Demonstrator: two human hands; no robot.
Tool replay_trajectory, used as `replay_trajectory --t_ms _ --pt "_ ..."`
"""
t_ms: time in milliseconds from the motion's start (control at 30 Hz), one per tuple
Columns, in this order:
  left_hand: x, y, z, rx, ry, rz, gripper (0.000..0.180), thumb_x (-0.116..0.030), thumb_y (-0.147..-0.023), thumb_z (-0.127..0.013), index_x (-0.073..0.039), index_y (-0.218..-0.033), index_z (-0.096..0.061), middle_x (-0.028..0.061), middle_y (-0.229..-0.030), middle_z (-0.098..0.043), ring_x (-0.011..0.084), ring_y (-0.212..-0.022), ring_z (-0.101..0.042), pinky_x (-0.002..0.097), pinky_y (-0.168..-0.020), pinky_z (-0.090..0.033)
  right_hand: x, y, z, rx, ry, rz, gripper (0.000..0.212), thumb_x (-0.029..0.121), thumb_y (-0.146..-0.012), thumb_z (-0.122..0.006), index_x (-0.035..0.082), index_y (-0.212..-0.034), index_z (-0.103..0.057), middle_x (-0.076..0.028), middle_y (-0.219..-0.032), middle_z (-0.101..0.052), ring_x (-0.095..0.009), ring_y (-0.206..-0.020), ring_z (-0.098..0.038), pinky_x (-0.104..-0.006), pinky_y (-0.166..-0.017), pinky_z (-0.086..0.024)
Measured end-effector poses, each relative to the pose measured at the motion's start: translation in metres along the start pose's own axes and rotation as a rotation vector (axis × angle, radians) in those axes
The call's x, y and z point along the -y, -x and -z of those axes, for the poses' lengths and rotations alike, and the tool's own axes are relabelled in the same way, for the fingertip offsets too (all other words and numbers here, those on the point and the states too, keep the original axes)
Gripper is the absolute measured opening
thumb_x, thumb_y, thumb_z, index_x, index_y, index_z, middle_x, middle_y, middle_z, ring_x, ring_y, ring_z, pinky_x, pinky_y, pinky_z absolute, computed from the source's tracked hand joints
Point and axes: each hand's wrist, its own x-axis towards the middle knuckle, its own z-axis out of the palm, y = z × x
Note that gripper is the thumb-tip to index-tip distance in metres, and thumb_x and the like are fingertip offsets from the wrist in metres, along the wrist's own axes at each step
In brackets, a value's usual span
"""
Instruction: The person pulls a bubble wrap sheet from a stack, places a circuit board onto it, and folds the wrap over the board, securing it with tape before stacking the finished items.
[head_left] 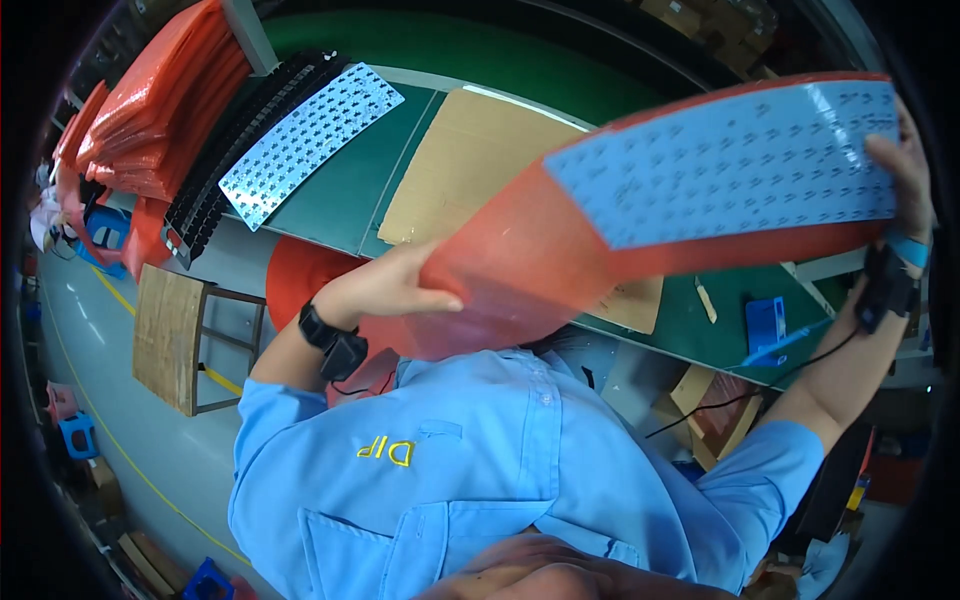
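A light-blue circuit board panel (735, 165) with rows of small dark marks is raised over the bench, lying against a red translucent plastic sheet (535, 240). My right hand (905, 170) grips the panel's right end together with the sheet, thumb on the panel's face. Toward the left, the loose part of the sheet sags in front of my chest. There my left hand (395, 285) pinches its edge, thumb in front and the other fingers mostly hidden. Another similar panel (310, 145) lies tilted on a black slotted rack (255, 130) at the bench's left.
Red plastic packs (165, 110) are piled at the far left. Cardboard (455, 150) covers part of the green bench (345, 210), with a knife (706, 300) and a blue holder (766, 325) to its right. A wooden stool (175, 335) stands left; an open carton (705, 410) sits below the bench.
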Motion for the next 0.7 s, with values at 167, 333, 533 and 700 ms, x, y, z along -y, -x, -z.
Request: replay_trajectory --t_ms 167,333,533,700 --pt "0.051 0.068 0.074 0.157 -0.969 0.146 0.021 -0.016 -0.087 -0.075 0.003 -0.092 -0.068 0.014 -0.078 -0.066 0.0142 -0.079 -0.068 0.034 -0.069 -0.052 0.01 0.003 0.008 -0.04 0.158 -0.025 0.066 0.024 -0.084 -0.075 0.002 -0.14 -0.05 -0.011 -0.107 -0.069 -0.019 -0.097 -0.069 -0.0326 -0.084 -0.059" --pt "0.037 0.074 0.069 0.049 -0.278 0.505 0.015 -0.008 -0.093 -0.067 0.003 -0.103 -0.068 0.0048 -0.092 -0.071 0.0075 -0.083 -0.064 0.0266 -0.072 -0.052 -0.009 0.0 -0.086 -0.049 0.498 0.207 0.048 0.016 -0.091 -0.066 0.003 -0.136 -0.056 -0.016 -0.109 -0.069 -0.023 -0.096 -0.07 -0.0334 -0.084 -0.059" --pt "0.036 0.072 0.028 0.038 0.078 0.593 0.011 -0.004 -0.096 -0.064 0.002 -0.103 -0.069 0.001 -0.091 -0.07 0.0043 -0.08 -0.061 0.0242 -0.072 -0.051 0.006 0.049 -0.336 0.242 0.916 0.299 0.027 0.019 -0.086 -0.065 0.002 -0.106 -0.058 -0.015 -0.097 -0.058 -0.031 -0.076 -0.069 -0.0373 -0.057 -0.056" --pt "0.049 0.087 0.021 0.09 0.063 0.494 0.013 -0.007 -0.096 -0.066 0.001 -0.105 -0.07 -0.0009 -0.089 -0.07 0.0045 -0.08 -0.061 0.0237 -0.072 -0.052 -0.027 0.066 -0.377 0.287 0.593 0.203 0.048 0.037 -0.083 -0.074 0.001 -0.108 -0.055 -0.017 -0.103 -0.054 -0.034 -0.081 -0.068 -0.0393 -0.059 -0.057"
